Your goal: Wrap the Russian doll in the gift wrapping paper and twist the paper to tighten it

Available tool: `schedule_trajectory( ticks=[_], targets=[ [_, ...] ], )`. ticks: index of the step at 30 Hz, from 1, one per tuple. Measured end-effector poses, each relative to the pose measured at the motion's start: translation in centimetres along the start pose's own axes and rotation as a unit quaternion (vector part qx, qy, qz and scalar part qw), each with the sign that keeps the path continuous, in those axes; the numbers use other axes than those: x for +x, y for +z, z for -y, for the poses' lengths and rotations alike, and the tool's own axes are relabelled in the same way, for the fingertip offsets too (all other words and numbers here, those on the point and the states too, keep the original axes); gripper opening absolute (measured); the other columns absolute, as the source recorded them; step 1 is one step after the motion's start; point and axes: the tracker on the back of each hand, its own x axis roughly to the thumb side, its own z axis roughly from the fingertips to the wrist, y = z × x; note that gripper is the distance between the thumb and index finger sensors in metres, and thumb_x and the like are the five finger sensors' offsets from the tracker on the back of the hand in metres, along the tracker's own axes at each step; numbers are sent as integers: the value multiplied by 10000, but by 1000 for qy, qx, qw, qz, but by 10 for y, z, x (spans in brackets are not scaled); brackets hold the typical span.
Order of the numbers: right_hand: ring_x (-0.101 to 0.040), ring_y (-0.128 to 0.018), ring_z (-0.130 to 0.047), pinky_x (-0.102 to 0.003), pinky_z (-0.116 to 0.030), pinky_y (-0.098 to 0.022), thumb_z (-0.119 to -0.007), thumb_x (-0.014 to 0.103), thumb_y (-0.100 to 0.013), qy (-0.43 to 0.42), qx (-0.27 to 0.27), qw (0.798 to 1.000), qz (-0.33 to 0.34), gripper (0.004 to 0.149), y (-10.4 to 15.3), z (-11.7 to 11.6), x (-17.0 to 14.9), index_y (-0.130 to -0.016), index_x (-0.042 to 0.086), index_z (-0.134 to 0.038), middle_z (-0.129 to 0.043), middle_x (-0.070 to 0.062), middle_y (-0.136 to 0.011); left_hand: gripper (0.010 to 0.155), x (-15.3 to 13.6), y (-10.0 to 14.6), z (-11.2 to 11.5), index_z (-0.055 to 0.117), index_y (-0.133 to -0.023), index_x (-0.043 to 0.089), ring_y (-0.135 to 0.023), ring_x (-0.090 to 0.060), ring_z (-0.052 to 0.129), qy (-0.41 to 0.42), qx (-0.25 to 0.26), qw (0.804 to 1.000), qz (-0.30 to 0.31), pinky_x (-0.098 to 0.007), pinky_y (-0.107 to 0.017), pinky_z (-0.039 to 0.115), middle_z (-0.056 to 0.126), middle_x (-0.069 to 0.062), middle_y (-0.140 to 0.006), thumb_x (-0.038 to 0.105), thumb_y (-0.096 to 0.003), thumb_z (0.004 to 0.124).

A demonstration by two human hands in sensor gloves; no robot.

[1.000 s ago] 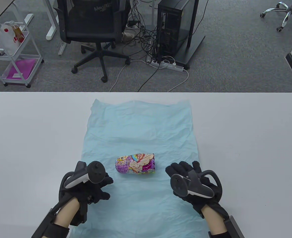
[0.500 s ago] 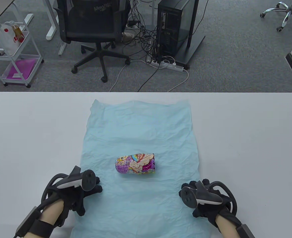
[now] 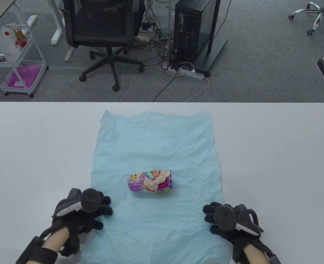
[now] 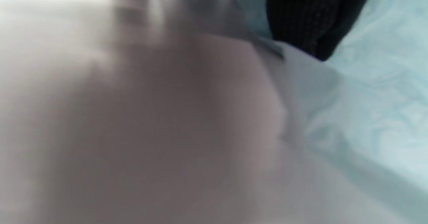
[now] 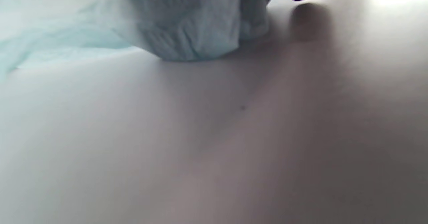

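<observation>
The Russian doll is laid sideways on the gift wrapping paper, whose near side edges are touched by the left hand and right hand, finger grip unclear.

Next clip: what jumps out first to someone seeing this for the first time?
The colourful doll lying on its side on a pale blue paper spread over the white table. Next, the left hand and right hand at the paper's near side edges.
</observation>
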Motion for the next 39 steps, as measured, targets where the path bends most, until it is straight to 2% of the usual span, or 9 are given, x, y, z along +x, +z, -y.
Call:
schedule_trajectory(
  ticks=[5,11,14,18,24,30,32,35,39],
  targets=[
    [-156,-1046,-643,-533,-509,-800,-867,274,-429,-9,-9,1000,5,345,0,0,0,-763,272,-782,-686,150,-1031,399,0,-3,0,677,-784,484,-1167,4,261,40,16,999,9,-478,-900,220,393,355,-1064,418,-402,773],
    [-178,-925,-835,-538,-594,-748,-876,283,-384,-56,-35,998,25,337,5,12,-3,-718,263,-831,-834,114,-930,372,-6,1,-5,787,-740,425,-1140,35,398,102,21,994,31,-447,-895,269,566,333,-1029,409,-368,801],
    [-195,-822,-947,-555,-651,-707,-884,301,-360,-71,-52,995,35,341,8,22,-4,-697,261,-858,-909,83,-869,370,-9,6,-8,834,-711,406,-1116,2,523,130,33,990,45,-447,-880,355,675,295,-998,416,-342,808],
    [-199,-715,-1022,-574,-706,-659,-887,319,-347,-118,-71,990,45,347,11,36,-8,-687,252,-876,-971,42,-805,367,-13,10,-14,880,-682,365,-1050,-79,705,206,37,975,80,-456,-849,453,798,233,-941,414,-325,816],
    [-170,-519,-1073,-560,-751,-621,-881,336,-349,-213,-75,972,59,355,12,60,-13,-686,223,-882,-1035,-17,-679,376,-18,14,-23,905,-663,328,-975,-125,824,286,33,950,118,-461,-817,532,875,173,-888,449,-323,800],
    [-149,-288,-1050,-514,-813,-529,-839,361,-399,-321,-22,946,37,371,-2,68,-27,-709,158,-854,-1062,-46,-477,393,-24,7,-28,956,-586,286,-832,-166,968,384,1,911,147,-490,-740,650,980,119,-761,521,-324,782],
    [-127,-205,-1045,-478,-842,-482,-833,369,-412,-354,-14,935,20,376,-10,65,-33,-704,133,-857,-1070,-27,-394,401,-26,2,-28,975,-543,269,-771,-178,1008,414,-8,901,132,-486,-716,680,1013,99,-706,542,-324,779],
    [-103,-62,-1027,-431,-878,-399,-826,374,-422,-431,-25,901,-51,376,-26,56,-47,-653,85,-892,-1068,11,-252,406,-34,-10,-27,993,-480,272,-651,-170,1077,470,2,879,78,-437,-666,751,1059,97,-608,574,-333,765],
    [-55,-32,-1026,-384,-892,-380,-830,381,-447,-452,42,878,-151,376,-44,44,-59,-657,77,-893,-1060,52,-229,406,-38,-25,-23,1001,-453,268,-520,-164,1124,548,-9,836,-12,-374,-591,823,1088,80,-523,585,-355,767]
  ],
)
